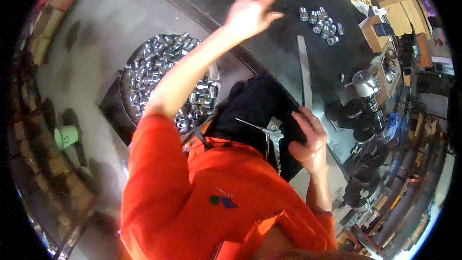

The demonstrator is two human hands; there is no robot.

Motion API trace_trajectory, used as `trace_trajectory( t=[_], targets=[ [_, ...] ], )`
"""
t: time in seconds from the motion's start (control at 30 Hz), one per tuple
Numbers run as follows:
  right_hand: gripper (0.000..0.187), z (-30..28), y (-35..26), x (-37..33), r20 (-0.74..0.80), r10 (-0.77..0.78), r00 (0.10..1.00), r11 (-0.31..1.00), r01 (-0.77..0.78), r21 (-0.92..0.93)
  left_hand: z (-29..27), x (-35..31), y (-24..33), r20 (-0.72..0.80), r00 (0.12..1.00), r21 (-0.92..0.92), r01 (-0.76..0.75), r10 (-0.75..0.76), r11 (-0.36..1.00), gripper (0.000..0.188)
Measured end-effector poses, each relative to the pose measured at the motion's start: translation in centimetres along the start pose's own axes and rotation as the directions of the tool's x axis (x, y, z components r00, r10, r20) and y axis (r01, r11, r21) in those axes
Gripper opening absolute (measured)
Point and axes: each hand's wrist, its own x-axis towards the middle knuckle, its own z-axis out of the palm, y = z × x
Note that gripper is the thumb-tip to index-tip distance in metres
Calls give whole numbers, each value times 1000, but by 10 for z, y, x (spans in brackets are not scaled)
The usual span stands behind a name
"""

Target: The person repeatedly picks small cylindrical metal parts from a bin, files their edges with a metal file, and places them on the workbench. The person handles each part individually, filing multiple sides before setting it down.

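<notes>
We see the left hand (251,17) above the near edge of the dark surface (276,55), its fingers spread apart with nothing visible between them. To its right, a loose cluster of metal fittings (325,24) stands on the surface, apart from the hand. Our right hand (312,142) has its thumb and fingers parted, nothing seen in them; they are close to the lower end of a flat metal bar (303,62), though we cannot tell about contact. A silver air gun (274,137) lies on our lap, and a round tub (127,110) full of fittings sits beneath the left forearm
</notes>
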Motion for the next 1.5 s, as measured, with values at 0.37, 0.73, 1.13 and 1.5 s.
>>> trace_trajectory(
  t=[0.37,0.73,1.13,1.5],
  targets=[
    [61,0,5,-7,59,22,998,994,-28,101,-66,-226,-43,487,656,419,403,-576,814,33],
    [59,-10,15,-22,-2,91,996,988,-90,125,-48,-200,-45,573,544,566,279,-613,776,22],
    [59,-18,35,-45,-105,224,969,963,-204,175,-26,-32,42,662,741,-621,624,-109,474,19],
    [59,-17,42,-51,-111,270,956,956,-253,152,20,5,44,616,787,-171,192,-47,966,28]
  ],
)
